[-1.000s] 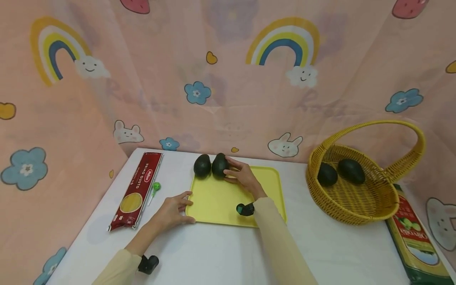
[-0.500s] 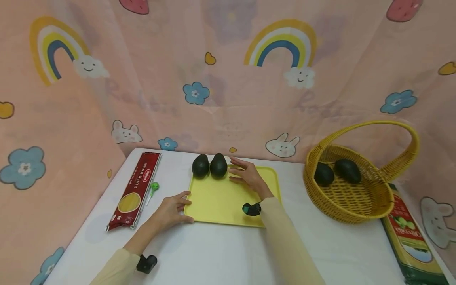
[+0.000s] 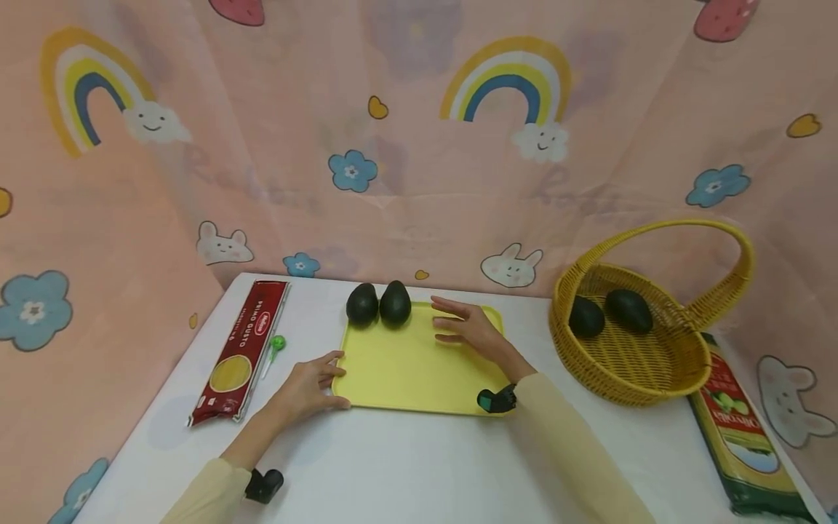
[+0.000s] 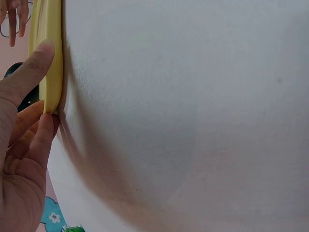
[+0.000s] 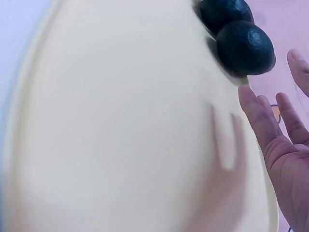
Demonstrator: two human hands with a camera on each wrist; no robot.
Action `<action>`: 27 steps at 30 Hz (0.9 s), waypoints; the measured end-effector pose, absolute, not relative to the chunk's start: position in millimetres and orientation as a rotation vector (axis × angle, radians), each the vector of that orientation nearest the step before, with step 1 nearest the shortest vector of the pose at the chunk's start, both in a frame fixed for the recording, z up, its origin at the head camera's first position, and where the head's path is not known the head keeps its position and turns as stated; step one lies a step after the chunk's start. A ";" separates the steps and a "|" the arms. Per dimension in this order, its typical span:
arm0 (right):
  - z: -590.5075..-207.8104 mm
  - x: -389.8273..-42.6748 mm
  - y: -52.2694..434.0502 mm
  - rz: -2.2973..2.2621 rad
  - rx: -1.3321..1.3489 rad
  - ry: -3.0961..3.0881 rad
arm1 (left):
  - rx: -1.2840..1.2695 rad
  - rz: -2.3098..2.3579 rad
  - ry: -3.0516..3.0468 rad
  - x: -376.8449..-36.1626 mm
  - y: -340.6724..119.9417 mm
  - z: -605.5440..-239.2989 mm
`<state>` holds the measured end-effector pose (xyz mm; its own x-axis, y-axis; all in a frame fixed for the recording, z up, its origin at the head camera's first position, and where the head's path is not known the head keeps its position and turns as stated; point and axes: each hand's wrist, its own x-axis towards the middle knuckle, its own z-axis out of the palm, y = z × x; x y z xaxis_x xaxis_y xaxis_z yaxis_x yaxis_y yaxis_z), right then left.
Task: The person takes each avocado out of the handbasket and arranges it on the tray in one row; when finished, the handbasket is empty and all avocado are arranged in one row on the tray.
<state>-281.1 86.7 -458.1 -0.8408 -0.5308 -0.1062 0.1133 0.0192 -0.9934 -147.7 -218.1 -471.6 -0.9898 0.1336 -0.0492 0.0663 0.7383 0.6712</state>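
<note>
Tray [image 3: 393, 367] — pinched by left grip [image 3: 309, 387]; right grip [image 3: 470, 329] spread above

Bare left hand [image 3: 306, 389] pinching, bare right hand [image 3: 468, 327] loosely spread

The left forearm [image 3: 255, 437], in a pale cream cloth left sleeve [image 3: 211, 495], slants forward and inward, with bare skin between cuff and hand. The left thumb [image 4: 31, 70] sets against the bent left fingers [image 4: 41, 140] in a grip. The right forearm [image 3: 559, 433], in a matching right sleeve [image 3: 585, 473], also slants inward, its cuff ending near the wrist. Farther forward than the left, the right hand has its slim right fingers [image 5: 258, 116] parted, relaxed and nearly straight.
</note>
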 end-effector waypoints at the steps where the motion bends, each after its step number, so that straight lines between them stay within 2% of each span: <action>1: -457.2 -278.0 89.8 -1.863 -0.429 1.852 | 0.164 1.085 2.843 -147.5 -217.9 -471.4; 19: -453.3 -231.7 163.0 -1.845 -0.450 1.926 | 0.137 1.037 2.864 -146.6 -220.1 -468.6; 27: -441.2 -213.1 214.1 -1.859 -0.516 2.008 | 0.145 1.060 2.849 -149.0 -216.5 -469.5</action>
